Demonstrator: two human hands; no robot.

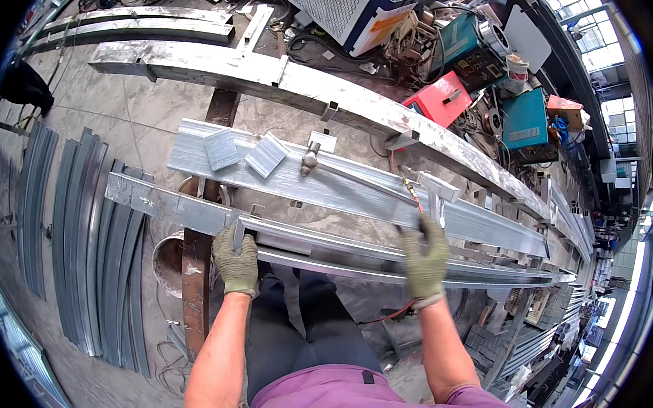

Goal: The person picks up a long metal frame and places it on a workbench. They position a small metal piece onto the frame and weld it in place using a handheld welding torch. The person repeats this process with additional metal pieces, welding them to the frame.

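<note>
My left hand (pixel 236 268), in a green work glove, is closed on a small grey metal plate (pixel 239 235) stood on edge against a long metal channel (pixel 314 238). My right hand (pixel 426 264), gloved alike, is over the same channel farther right. It is smeared by motion, but its fingers look stretched and apart, with nothing plainly held. Just beyond its fingertips are a bright metal piece (pixel 436 206) and a red hose with a brass fitting (pixel 412 187). A hammer (pixel 310 160) lies on a wider galvanized channel (pixel 210 140), beside two square metal plates (pixel 267 155) (pixel 221 149).
A long, dirty steel beam (pixel 258 67) with short brackets runs across the far side. A rusty support beam (pixel 196 287) passes under the work, next to a bucket (pixel 168 262). Stacked metal profiles (pixel 78 241) lie at left. Teal machines (pixel 525 121) and a red box (pixel 440 101) stand back right.
</note>
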